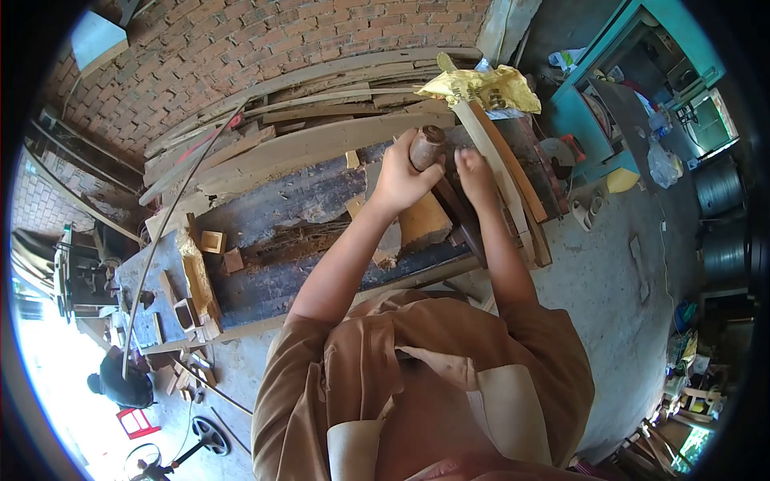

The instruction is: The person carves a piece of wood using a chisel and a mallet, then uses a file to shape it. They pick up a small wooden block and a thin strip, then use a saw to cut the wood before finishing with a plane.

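Step in hand, as judged: shaping or marking wood at workbench (265, 208). Left hand (399, 180) wrapped around a round wooden handle (427, 146), fingers closed tight on it; prob. a mallet or chisel grip, head not visible. Right hand (476, 175) just beside, fingers curled narrow, pressed down on a long thin wood strip (501, 172); whether pinching a small tool or only steadying: cannot tell.

Strip lies at centre-right of bench, long axis running near to far, far end pointing toward yellow wrapper (481, 86) and brick wall (265, 56). Handle stands roughly upright, butt end up. Wood block (423, 223) sits just near the hands.

Next move, as judged: calls for strip kept pinned, handle brought down square, no slip sideways.

Loose offcuts (212, 240) on bench left end. Planks (305, 120) stacked at far edge.
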Demonstrator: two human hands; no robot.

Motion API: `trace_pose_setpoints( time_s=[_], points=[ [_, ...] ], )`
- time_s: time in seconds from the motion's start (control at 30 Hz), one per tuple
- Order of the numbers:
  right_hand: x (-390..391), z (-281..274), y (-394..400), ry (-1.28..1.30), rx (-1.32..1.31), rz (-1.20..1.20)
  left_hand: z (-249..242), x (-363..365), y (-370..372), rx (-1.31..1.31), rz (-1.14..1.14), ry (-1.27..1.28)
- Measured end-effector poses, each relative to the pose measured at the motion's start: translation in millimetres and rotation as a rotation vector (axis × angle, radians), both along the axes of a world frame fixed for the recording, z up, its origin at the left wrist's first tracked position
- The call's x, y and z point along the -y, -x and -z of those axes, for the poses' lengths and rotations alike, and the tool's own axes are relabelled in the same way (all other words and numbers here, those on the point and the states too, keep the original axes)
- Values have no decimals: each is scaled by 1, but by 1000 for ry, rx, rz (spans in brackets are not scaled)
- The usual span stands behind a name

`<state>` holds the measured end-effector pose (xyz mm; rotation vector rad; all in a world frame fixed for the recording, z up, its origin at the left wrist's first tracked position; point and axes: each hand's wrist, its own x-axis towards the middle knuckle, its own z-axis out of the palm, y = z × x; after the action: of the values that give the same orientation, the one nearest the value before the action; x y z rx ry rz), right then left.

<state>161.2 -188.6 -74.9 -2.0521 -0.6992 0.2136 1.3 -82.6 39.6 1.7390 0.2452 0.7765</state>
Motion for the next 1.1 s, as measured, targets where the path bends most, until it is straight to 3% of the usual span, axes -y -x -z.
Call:
trace_pose_setpoints(
  time_s=[0.03,0.1,0.17,0.57,0.73,0.83,0.9,0.97,1.0,1.07,1.1],
  points=[
    [7,26,-3,271,159,72,0,0,1,18,-5,1],
    [29,77,0,457,226,95,1,0,3,43,-21,-3],
    [44,94,9,554,126,105,4,-1,5,14,-5,-7],
    [62,119,27,661,274,59,-7,6,8,-19,61,12],
    [64,107,19,639,200,89,0,8,3,-10,75,-75],
    [71,55,7,509,122,-26,6,8,1,1,74,-109],
    [81,21,-2,141,400,-78,0,11,2,-17,87,-64],
    [89,-36,-10,-122,-208,-195,1,12,1,-34,102,-12],
    [92,-64,-6,-118,-205,-184,5,11,-2,-16,99,33],
    [93,-110,8,-685,-397,-300,7,9,-4,-8,93,77],
    [98,-122,10,-681,-396,-293,4,10,-4,-9,99,82]
  ],
)
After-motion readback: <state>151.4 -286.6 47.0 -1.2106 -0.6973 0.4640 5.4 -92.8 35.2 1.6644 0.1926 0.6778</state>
